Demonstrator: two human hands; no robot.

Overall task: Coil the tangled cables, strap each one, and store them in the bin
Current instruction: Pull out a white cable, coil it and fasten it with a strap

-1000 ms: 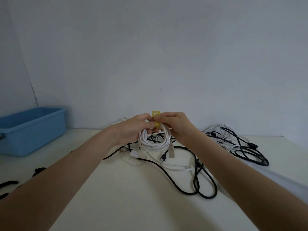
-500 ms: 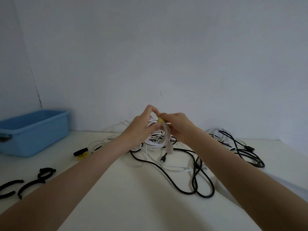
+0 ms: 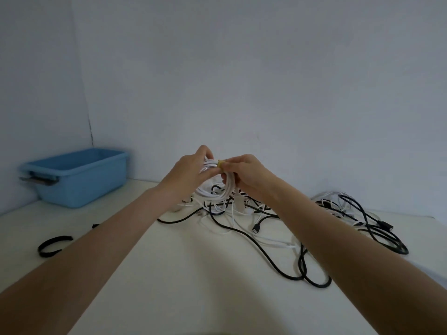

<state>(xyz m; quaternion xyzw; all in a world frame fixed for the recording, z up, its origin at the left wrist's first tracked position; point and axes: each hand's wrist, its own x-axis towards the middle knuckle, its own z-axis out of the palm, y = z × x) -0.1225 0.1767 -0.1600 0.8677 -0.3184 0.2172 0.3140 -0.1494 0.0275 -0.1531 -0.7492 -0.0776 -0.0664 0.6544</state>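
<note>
Both hands grip a white cable coil (image 3: pixel 217 187) above the desk (image 3: pixel 169 274): left hand (image 3: pixel 191 169), right hand (image 3: pixel 244 172) pinching its yellow strap (image 3: pixel 221 164); blue bin (image 3: pixel 79 175) lies far left.

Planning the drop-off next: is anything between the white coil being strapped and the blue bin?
Nothing visible blocks it. The white coil is held up by both hands, and the blue bin sits open at far left; only a black strap lies nearer, on the table.

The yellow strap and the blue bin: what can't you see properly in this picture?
- Yellow strap, head view: the right hand pinches it, so whether it is fastened cannot be told.
- White cable coil: the left hand covers its left part.
- Blue bin: its near wall hides the bottom, so any contents cannot be seen.
- Black strap: the left forearm hides a second one beside it.
</note>
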